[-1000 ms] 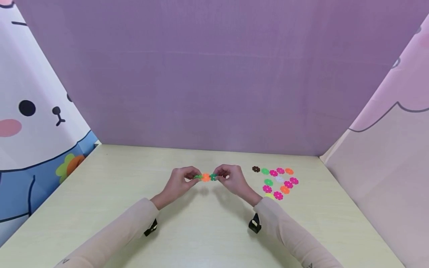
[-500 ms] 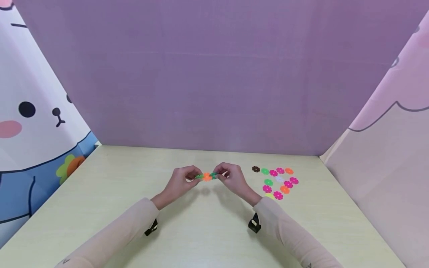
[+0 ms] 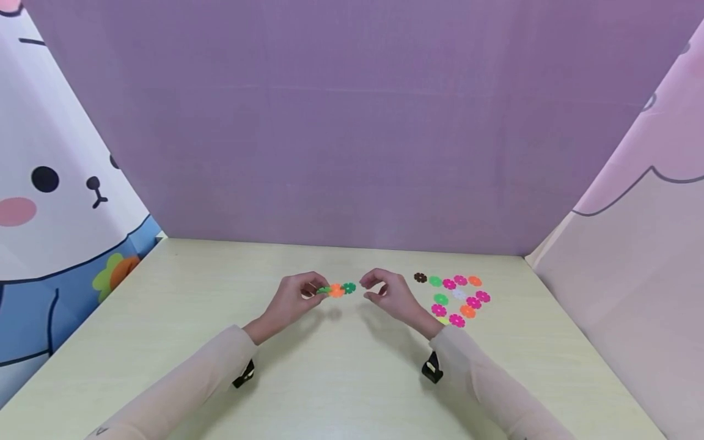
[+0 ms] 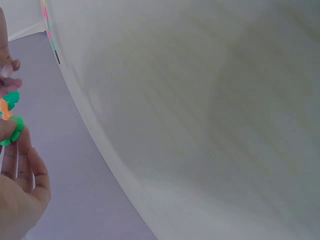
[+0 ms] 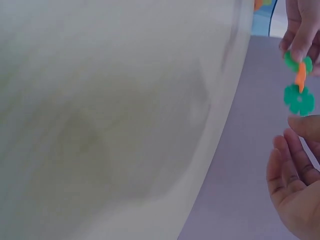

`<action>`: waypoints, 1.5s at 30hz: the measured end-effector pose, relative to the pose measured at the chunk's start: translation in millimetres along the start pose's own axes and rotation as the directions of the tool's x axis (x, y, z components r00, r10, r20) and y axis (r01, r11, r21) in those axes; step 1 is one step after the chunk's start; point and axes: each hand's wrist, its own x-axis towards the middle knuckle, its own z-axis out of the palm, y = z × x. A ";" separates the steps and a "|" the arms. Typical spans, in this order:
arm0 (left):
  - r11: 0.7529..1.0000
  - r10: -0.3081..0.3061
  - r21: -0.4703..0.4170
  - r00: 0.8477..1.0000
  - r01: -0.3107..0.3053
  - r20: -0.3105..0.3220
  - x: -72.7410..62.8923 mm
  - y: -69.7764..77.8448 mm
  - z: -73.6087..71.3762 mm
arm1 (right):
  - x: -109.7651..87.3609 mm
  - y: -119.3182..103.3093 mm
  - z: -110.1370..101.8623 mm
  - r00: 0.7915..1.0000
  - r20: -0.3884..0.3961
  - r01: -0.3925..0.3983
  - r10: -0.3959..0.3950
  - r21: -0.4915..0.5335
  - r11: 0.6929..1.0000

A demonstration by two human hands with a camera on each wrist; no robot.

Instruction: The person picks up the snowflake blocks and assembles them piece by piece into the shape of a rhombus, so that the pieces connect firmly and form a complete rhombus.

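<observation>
My left hand (image 3: 294, 298) pinches a light green flower-shaped plastic disc (image 4: 17, 131) between thumb and fingers. Joined to it is an orange flower-shaped disc (image 3: 337, 291), set edge-on to its neighbours in the right wrist view. A dark green flower-shaped disc (image 5: 299, 100) hangs on the orange one's far side, so the three form a short chain above the table. Just right of the chain is my right hand (image 3: 395, 300), its thumb and fingers parted with nothing between them. In the right wrist view a small gap separates its thumb from the dark green disc.
Several loose flower discs lie on the pale table (image 3: 330, 379) beyond my right hand, among them a brown disc (image 3: 420, 277), a white disc (image 3: 459, 294) and a pink disc (image 3: 456, 321). A purple panel (image 3: 352, 134) stands at the table's back edge.
My right hand has let go of the dark green disc and moved a little to the right. The joined discs stay in my left hand, which has hardly moved.
</observation>
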 end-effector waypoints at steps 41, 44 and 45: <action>0.999 0.038 0.034 0.999 -0.038 -0.001 -2.6 -4.0 -5.2 | -85.0 72.5 -96.4 0.968 0.212 -0.067 0.132 -0.290 0.955; 0.999 0.040 0.031 0.999 -0.040 0.001 -2.2 -4.8 -5.0 | -85.8 71.6 -96.3 0.967 0.212 -0.073 0.141 -0.300 0.951; 0.999 0.041 0.029 0.999 -0.041 0.001 -2.4 -5.0 -5.1 | -86.0 71.1 -96.2 0.967 0.213 -0.069 0.137 -0.300 0.952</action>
